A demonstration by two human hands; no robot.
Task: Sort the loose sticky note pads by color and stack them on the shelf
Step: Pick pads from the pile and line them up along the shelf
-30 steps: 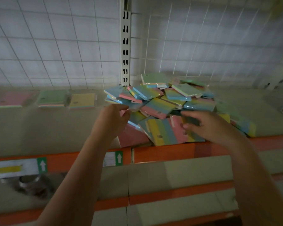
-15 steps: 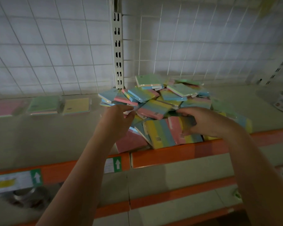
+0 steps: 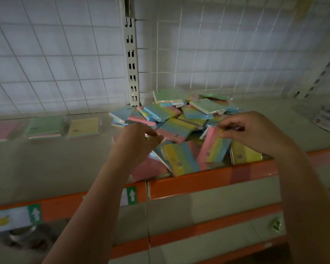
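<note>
sticky note pads (image 3: 179, 119) lie heaped on the shelf (image 3: 46, 164); right hand (image 3: 255, 130) pinches a striped pad (image 3: 212, 147), left hand (image 3: 135, 141) curls over the heap, its grip hidden.

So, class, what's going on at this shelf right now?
A person is sorting a heap of sticky note pads on a shelf. The right hand pinches a pink-yellow-blue striped pad, tilted up from the heap. The left hand reaches into the heap. Three sorted pads lie in a row further left.
</note>
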